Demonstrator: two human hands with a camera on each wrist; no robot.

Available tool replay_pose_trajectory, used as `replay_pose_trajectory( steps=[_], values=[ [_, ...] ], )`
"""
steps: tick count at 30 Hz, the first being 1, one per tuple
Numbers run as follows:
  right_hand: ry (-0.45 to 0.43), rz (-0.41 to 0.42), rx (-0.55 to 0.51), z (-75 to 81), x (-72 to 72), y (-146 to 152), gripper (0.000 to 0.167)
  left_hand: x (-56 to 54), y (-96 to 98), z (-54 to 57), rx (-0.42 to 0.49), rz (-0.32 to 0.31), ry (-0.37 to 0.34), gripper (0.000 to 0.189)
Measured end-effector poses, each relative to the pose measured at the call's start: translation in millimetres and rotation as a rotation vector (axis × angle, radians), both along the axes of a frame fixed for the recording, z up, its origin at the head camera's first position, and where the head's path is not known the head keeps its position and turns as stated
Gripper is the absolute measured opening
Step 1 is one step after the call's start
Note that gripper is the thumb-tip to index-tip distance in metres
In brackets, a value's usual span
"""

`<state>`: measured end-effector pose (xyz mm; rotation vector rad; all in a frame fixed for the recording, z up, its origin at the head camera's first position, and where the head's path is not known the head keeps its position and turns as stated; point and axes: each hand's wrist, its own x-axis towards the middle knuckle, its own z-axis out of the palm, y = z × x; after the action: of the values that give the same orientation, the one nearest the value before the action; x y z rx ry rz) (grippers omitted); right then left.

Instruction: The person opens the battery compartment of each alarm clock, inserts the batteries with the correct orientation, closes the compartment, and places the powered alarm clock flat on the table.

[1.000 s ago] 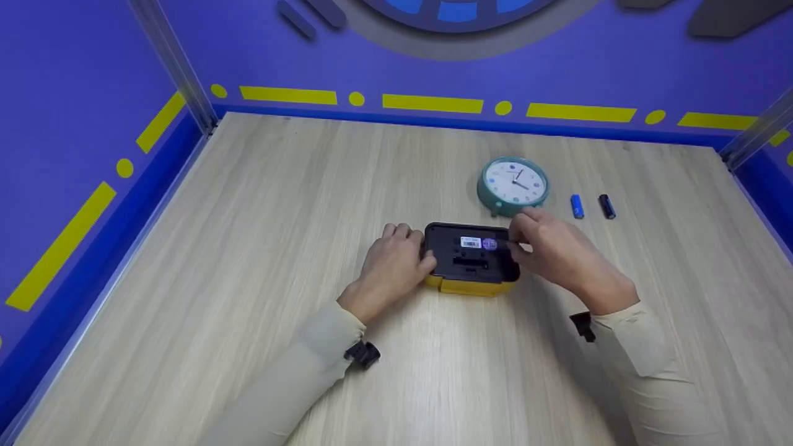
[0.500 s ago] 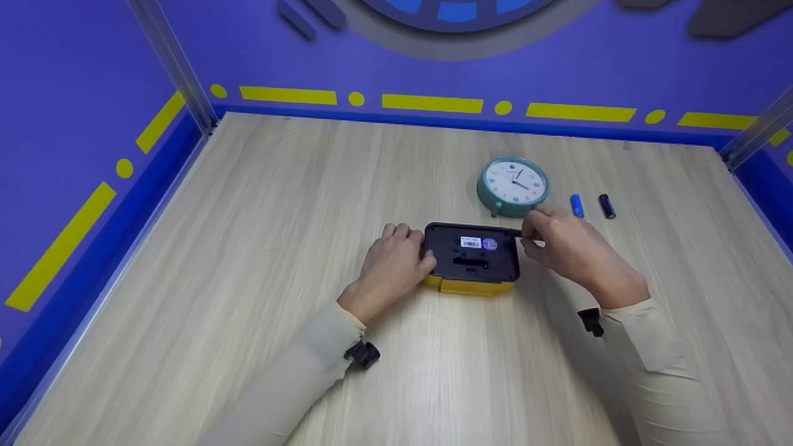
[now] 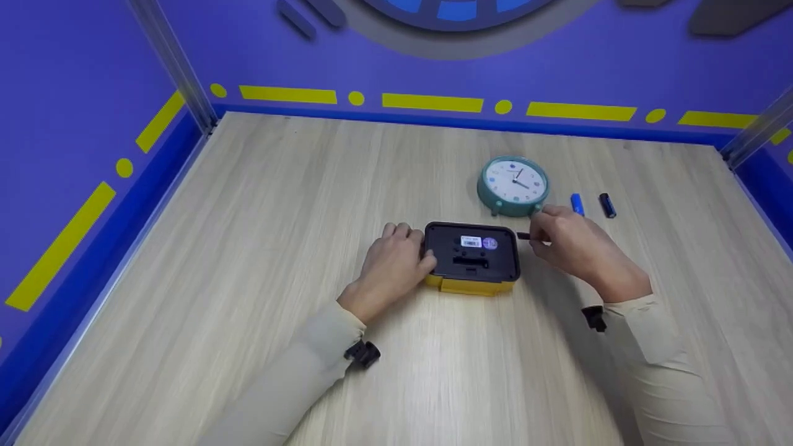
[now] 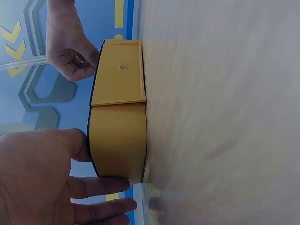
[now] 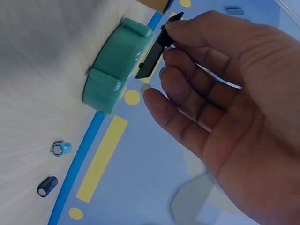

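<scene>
A yellow box-shaped device [image 3: 477, 287] lies on the table with its black back facing up. That back bears a barcode label, a round purple sticker and a recessed slot. My left hand [image 3: 396, 266] grips its left end, thumb at the edge of the back and fingers along the side; the left wrist view shows this hand [image 4: 61, 178] too. Just off the device's right edge, my right hand [image 3: 564, 244] pinches a small flat black cover [image 5: 156, 54] between thumb and index finger. The other right fingers curl loosely beneath, and the cover is partly hidden in the head view.
A round green clock [image 3: 514, 183] lies face up behind the device, close to my right fingertips. To its right are a blue battery [image 3: 577, 204] and a dark battery [image 3: 607, 205]. Blue-purple panels [image 3: 433, 74] stand along the table's back and sides.
My right hand has moved right, from over the device's right edge to just beside it, carrying the black cover along. The left hand and the device have stayed put.
</scene>
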<state>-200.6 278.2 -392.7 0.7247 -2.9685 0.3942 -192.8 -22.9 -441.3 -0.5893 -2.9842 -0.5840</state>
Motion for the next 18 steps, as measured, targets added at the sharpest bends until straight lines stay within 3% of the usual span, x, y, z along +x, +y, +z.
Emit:
replay_pose_trajectory(
  steps=[18],
  values=[
    [-0.129,-0.067,0.075,-11.8,-8.0,2.3,0.016,-0.8,0.7,0.4,-0.008,0.001,0.003,0.039]
  ],
)
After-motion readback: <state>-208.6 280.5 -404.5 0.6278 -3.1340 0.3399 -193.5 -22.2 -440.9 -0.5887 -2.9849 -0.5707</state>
